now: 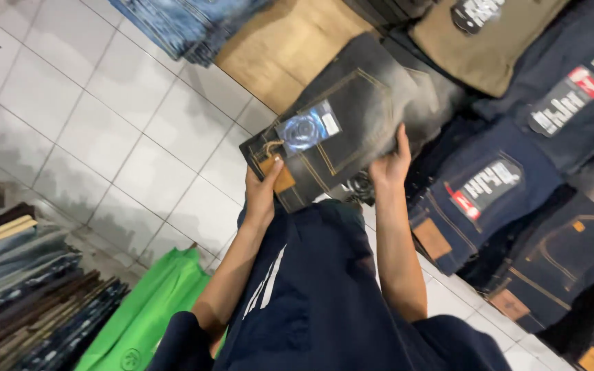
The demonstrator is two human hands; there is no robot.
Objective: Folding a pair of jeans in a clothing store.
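White floor tiles [139,158] under folded grey jeans [352,117]. Both hands, left hand [262,192] and right hand [390,165], pinching jeans edges, keeping fold flat beside blue jeans [482,199].

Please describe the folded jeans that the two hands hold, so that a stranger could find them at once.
Start from the white tiled floor, then find the rows of folded dark blue jeans at the right. The left hand and right hand hold the faded black jeans before them. Only this pair is greyish, with a shiny blue round tag.

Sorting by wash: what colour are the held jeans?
Faded black jeans with tan stitching, head view.
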